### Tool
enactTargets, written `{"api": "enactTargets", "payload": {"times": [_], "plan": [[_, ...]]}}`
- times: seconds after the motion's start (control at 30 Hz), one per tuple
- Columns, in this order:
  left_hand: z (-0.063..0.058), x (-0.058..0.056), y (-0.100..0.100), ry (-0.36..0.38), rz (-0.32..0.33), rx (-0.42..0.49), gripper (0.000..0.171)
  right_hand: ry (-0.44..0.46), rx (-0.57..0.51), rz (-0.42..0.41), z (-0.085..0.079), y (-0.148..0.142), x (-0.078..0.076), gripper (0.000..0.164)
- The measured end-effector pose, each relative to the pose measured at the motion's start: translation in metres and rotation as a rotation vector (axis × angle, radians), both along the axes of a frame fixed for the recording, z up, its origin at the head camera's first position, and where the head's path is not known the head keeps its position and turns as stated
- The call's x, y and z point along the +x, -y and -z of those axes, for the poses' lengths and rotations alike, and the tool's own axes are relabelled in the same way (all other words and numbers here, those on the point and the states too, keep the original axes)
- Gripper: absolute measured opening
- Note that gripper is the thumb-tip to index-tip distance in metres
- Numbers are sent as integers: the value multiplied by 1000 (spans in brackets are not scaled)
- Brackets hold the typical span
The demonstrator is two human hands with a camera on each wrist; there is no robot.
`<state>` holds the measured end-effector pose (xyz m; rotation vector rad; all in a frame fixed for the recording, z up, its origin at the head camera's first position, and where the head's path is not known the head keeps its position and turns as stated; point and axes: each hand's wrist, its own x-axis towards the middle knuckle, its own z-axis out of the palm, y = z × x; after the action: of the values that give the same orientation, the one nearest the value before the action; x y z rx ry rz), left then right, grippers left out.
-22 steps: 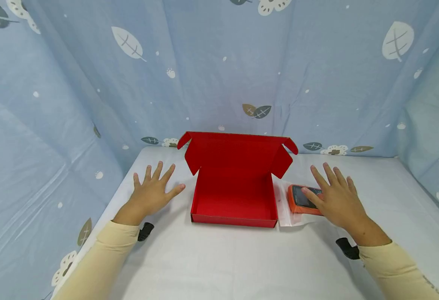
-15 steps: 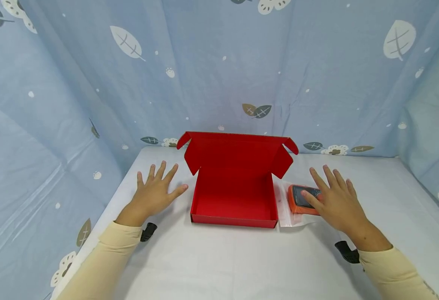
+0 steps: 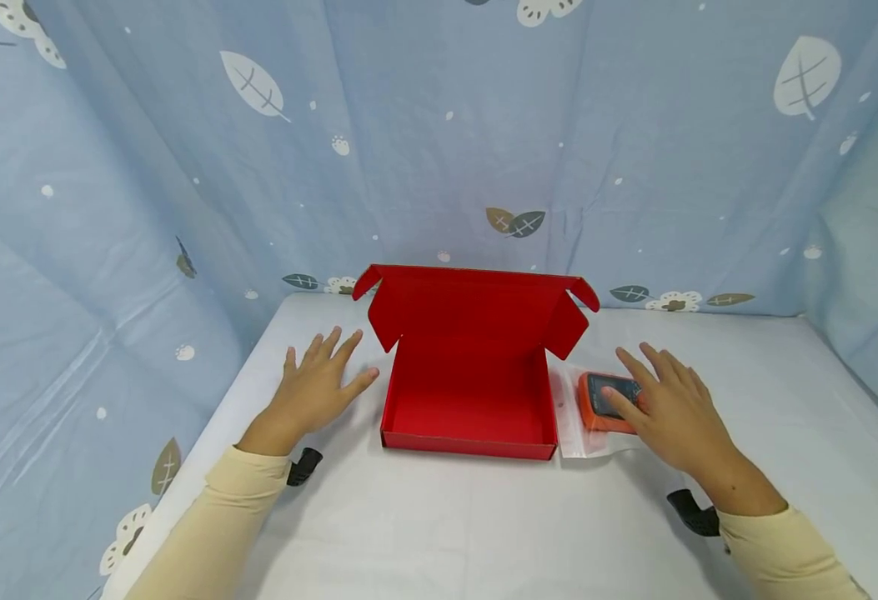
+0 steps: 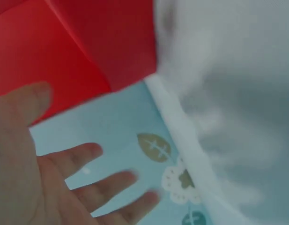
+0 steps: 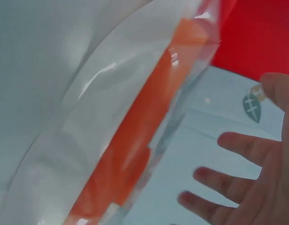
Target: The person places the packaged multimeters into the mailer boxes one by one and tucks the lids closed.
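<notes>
A red cardboard box (image 3: 469, 396) stands with its lid raised at the middle of the table. My left hand (image 3: 307, 400) hovers to the left of it, fingers spread and holding nothing. To the box's right lies an orange multimeter (image 3: 609, 400) with a dark screen, inside a clear plastic bag (image 3: 575, 437). Over the multimeter's right part is my right hand (image 3: 679, 417), fingers apart, hiding some of it in the head view. In the right wrist view the bagged multimeter (image 5: 135, 136) shows beside the spread fingers, with a gap between them.
The table has a white cloth (image 3: 439, 517). A blue curtain (image 3: 439, 150) with leaf prints hangs behind and at both sides. Black wrist-worn pieces (image 3: 303, 467) stick out below each hand.
My left hand has moved a little to the right, toward the box. The right hand has shifted slightly nearer and its fingers have drawn closer together. Box and multimeter stay in place.
</notes>
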<state>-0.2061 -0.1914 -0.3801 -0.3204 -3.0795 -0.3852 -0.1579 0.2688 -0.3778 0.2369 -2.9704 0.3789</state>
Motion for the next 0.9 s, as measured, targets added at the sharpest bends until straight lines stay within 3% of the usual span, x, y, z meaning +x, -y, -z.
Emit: {"api": "enactTargets", "payload": {"times": [0.13,0.27,0.4,0.7,0.9], "plan": [[3,-1,-7,-1,27,94,62,-55,-68,-29,-4,6,5,61],[4,-1,-15,96,18,186,53,-109,-139,-44,-7,14,12,53],[8,1,-21,157,11,206,49,-111,-179,-52,-10,21,16,51],[16,0,-26,200,46,243,48,-151,-195,-90,-4,17,14,50],[20,-1,-24,226,81,295,49,-82,-192,-72,-1,9,11,53]]}}
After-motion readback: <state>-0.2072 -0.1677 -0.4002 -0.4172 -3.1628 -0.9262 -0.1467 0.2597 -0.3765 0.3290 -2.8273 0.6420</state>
